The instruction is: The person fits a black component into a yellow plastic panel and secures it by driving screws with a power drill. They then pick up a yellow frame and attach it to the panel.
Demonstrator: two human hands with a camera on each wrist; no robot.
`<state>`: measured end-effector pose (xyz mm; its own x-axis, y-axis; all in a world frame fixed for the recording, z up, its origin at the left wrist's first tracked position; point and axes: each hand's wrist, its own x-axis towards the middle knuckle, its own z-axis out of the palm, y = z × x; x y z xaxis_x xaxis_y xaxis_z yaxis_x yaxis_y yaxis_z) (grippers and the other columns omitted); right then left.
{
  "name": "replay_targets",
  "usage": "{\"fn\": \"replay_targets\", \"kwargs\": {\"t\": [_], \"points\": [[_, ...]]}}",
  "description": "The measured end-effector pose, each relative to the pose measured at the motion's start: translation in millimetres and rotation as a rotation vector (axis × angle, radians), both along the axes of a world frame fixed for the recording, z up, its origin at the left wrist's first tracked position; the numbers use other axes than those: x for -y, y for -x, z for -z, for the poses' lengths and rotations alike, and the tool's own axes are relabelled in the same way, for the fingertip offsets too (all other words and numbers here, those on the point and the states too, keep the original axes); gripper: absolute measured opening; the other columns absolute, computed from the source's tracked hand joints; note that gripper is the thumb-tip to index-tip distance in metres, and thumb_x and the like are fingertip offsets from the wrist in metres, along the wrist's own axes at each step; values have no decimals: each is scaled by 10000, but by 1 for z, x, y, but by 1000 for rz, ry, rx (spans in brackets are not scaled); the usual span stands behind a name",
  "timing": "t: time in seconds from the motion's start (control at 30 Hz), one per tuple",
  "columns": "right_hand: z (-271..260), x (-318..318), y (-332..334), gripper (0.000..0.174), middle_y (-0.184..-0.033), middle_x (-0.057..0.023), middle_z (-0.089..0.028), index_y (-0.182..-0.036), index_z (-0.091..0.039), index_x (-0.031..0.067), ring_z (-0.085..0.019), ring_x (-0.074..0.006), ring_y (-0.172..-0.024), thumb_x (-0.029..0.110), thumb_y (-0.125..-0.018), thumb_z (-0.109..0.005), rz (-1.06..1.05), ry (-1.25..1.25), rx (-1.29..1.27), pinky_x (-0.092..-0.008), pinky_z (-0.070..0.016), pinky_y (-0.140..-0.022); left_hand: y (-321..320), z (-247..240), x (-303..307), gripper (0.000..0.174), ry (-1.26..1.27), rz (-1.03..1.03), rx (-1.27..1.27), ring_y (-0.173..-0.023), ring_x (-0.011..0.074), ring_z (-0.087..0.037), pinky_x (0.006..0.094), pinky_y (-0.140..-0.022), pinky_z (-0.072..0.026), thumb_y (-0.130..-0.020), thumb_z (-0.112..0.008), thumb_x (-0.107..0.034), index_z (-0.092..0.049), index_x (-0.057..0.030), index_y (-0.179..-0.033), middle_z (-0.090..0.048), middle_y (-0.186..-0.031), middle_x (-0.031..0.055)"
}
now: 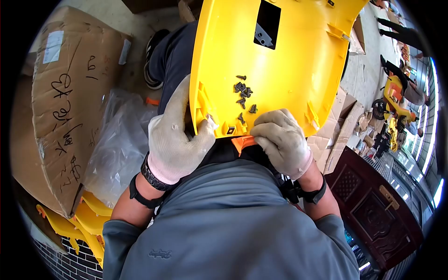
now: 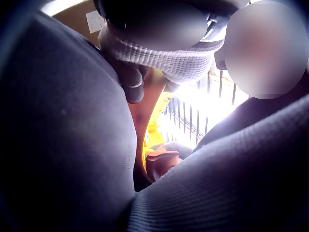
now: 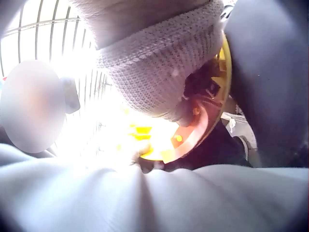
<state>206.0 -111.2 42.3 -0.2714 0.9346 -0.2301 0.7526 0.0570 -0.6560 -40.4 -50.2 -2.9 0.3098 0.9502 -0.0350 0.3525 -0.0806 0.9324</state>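
Observation:
A large curved yellow plastic panel [image 1: 294,70] lies over the person's lap, hollow side up. Its left edge near the lower corner is gripped by the gloved left hand [image 1: 175,140], thumb on the inside face and fingers partly hidden behind. At the panel's bottom edge the gloved right hand [image 1: 280,142] pinches a small orange plastic piece [image 1: 241,143] with curled fingers. The same orange piece [image 2: 161,163] shows low in the left wrist view. Several dark screws [image 1: 242,91] lie loose inside the panel, just above the right hand.
A big cardboard box [image 1: 70,102] with handwriting stands at the left, beside a clear plastic bag [image 1: 119,140]. More yellow parts [image 1: 88,217] lie at lower left. To the right are flattened cardboard [image 1: 343,126] and a dark red carved door [image 1: 373,205]. People stand farther off.

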Motion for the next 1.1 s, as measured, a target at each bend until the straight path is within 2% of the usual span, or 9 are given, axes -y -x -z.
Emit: {"fn": "replay_targets", "kwargs": {"t": [0.33,0.43,0.53,0.73,0.9,0.97,1.0,1.03,1.1], "points": [[-2,1,0,168,-1028,-101,-663,-970,-711,64,-601,-329,-982,10,-812,-725,-56,-34,6,-417,-487,-890,0,0,1,602,12,-12,14,-1050,342,-758,363,-877,-603,-884,-658,-55,-497,25,-1458,-729,-1164,247],[6,5,-2,183,-1012,-90,-655,-961,-710,75,-589,-330,-971,15,-789,-736,-39,-91,-40,-425,-471,-880,-1,-4,3,614,168,-48,12,-1098,255,-741,342,-965,-556,-877,-662,-162,-529,69,-1430,-746,-1198,204],[10,6,1,186,-1005,-89,-653,-952,-704,76,-591,-329,-957,12,-781,-741,-19,-95,-30,-425,-472,-862,-1,1,2,606,7,7,-14,-1044,342,-760,361,-882,-600,-888,-661,-51,-490,29,-1464,-731,-1159,247],[12,4,7,188,-981,-119,-643,-965,-676,68,-600,-352,-913,-3,-797,-723,15,-123,46,-451,-473,-831,-4,10,3,644,67,-23,159,-977,313,-778,342,-839,-608,-876,-730,-93,-493,39,-1460,-752,-1084,222],[10,-1,8,178,-964,-148,-623,-1003,-654,50,-585,-370,-887,0,-834,-681,-72,-106,130,-452,-461,-830,24,-21,-13,656,285,121,198,-663,236,-726,302,-642,-563,-829,-830,-248,-574,49,-1355,-735,-825,151],[11,0,9,175,-966,-151,-621,-999,-652,41,-579,-367,-890,-9,-833,-671,-64,-107,129,-448,-461,-834,55,25,-4,602,271,-16,368,-631,155,-695,266,-620,-556,-873,-793,-347,-648,54,-1298,-763,-881,121],[10,-1,9,178,-967,-151,-621,-999,-651,39,-577,-366,-894,-11,-830,-671,-66,-96,123,-448,-461,-834,58,30,-10,418,495,-335,445,-573,135,-663,243,-549,-511,-950,-723,-317,-709,44,-1159,-753,-812,104],[9,-1,9,180,-969,-151,-621,-1000,-650,36,-576,-365,-897,-13,-828,-672,-62,-81,123,-447,-462,-834,66,49,-24,263,694,-548,344,-637,97,-651,257,-598,-520,-945,-724,-177,-734,56,-1068,-728,-769,44],[9,-4,11,183,-970,-149,-623,-997,-652,33,-576,-361,-903,-16,-823,-672,-57,-66,127,-445,-463,-835,93,150,-33,221,745,-611,125,-647,129,-668,293,-589,-539,-969,-693,-162,-744,51,-999,-725,-762,56]]}}
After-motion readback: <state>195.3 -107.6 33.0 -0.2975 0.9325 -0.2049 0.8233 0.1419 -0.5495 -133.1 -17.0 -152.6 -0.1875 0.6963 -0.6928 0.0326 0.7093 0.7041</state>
